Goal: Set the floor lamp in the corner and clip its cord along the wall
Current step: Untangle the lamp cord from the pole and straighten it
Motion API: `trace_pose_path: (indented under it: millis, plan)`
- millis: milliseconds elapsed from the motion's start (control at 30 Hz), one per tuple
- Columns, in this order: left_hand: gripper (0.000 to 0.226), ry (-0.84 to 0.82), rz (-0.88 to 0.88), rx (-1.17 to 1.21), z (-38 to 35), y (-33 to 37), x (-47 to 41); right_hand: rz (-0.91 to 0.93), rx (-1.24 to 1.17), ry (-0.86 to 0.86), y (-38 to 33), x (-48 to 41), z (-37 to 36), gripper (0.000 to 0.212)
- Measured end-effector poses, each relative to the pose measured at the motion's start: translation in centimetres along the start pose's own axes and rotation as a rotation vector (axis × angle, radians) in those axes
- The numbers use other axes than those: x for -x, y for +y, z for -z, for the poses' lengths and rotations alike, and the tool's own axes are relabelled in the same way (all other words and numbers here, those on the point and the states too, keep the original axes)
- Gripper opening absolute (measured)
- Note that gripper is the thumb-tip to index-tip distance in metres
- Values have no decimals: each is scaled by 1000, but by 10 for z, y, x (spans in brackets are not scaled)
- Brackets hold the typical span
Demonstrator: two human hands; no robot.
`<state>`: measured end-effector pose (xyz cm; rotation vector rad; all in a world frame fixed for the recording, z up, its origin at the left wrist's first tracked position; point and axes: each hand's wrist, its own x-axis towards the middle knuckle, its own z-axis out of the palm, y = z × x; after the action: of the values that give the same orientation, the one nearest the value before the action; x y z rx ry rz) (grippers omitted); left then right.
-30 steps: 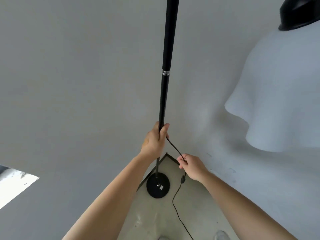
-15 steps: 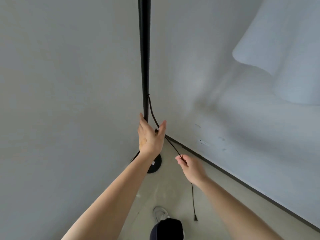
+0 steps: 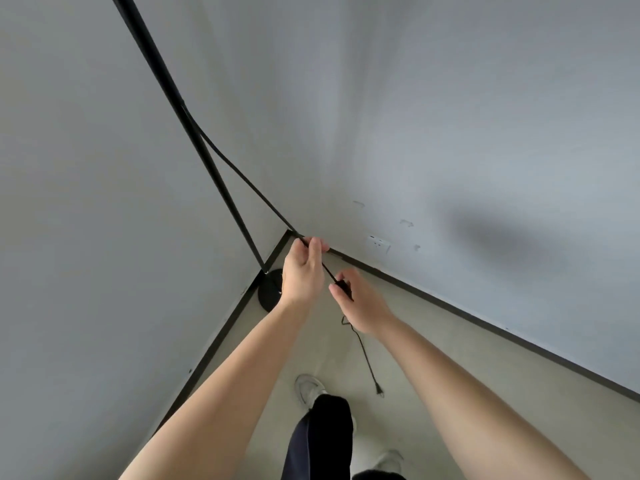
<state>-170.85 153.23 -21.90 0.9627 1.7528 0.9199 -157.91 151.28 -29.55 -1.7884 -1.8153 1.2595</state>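
The black floor lamp pole (image 3: 194, 133) rises from its round black base (image 3: 270, 294), which stands on the floor in the corner of two grey walls. A black cord (image 3: 242, 178) leaves the pole partway up and runs taut down to my hands. My left hand (image 3: 303, 271) pinches the cord near the corner. Just below it, my right hand (image 3: 360, 303) grips the cord at its inline switch. The rest of the cord (image 3: 363, 351) hangs to the floor and ends in a plug (image 3: 380, 393). The lamp head is out of view.
A white wall socket (image 3: 378, 244) sits low on the right wall, above the dark baseboard (image 3: 485, 318). Small marks or clips dot the wall near it. My leg and white shoes (image 3: 308, 389) stand on the beige floor below my arms.
My left hand let go of the pole and took hold of the cord. My right hand slid down the cord to the switch. The view swung right, so the pole now leans left.
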Motion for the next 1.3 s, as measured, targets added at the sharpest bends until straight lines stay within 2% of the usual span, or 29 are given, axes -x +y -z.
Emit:
trace_pose_path:
  millis: [100, 200, 300, 400, 467, 567, 667, 733, 833, 933, 967, 1033, 1067, 1100, 1167, 1200, 1300]
  plan:
    - [19, -24, 72, 6, -2, -22, 16, -115, -232, -78, 15, 21, -11, 41]
    - [25, -35, 87, -5, -9, -40, 22, -181, -294, -230, 36, 36, -21, 54]
    - [33, -47, 72, -43, -17, -63, 17, -212, -314, -267, 69, 45, -36, 51]
    - [36, -87, 28, -94, -27, -86, -2, -246, -294, -207, 103, 45, -52, 44]
    - [36, -106, 4, -141, -32, -101, -16, -260, -180, -204, 131, 45, -66, 35]
    - [39, -154, -26, -215, -36, -126, -33, -348, -6, -198, 171, 55, -93, 40]
    - [44, -265, -24, -295, -38, -146, -42, -417, 21, -109, 187, 58, -110, 42]
    - [42, -313, -46, -316, -38, -156, -48, -416, 1, -20, 181, 49, -114, 39]
    - [34, -291, -44, -288, -33, -152, -65, -400, -87, 88, 151, 29, -107, 33]
    - [23, -137, -4, -130, -24, -134, -92, -380, -240, 179, 110, 9, -94, 28]
    - [24, -41, 9, -76, -20, -126, -103, -347, -324, 194, 91, 4, -85, 48]
    - [46, 108, 69, 33, -6, -113, -127, -197, -506, 271, 37, -7, -53, 104]
    - [54, 125, 72, 47, 1, -109, -139, -54, -538, 354, 3, -13, -29, 117]
    - [58, 101, 31, 16, 9, -107, -150, 130, -533, 441, -31, -19, -2, 122]
    - [63, -76, -146, -153, 16, -107, -166, 460, -478, 559, -90, -33, 48, 108]
    - [60, -186, -219, -216, 15, -105, -170, 539, -443, 579, -114, -42, 68, 89]
    - [41, -375, -284, -279, 9, -92, -175, 449, -481, 650, -158, -58, 106, 41]
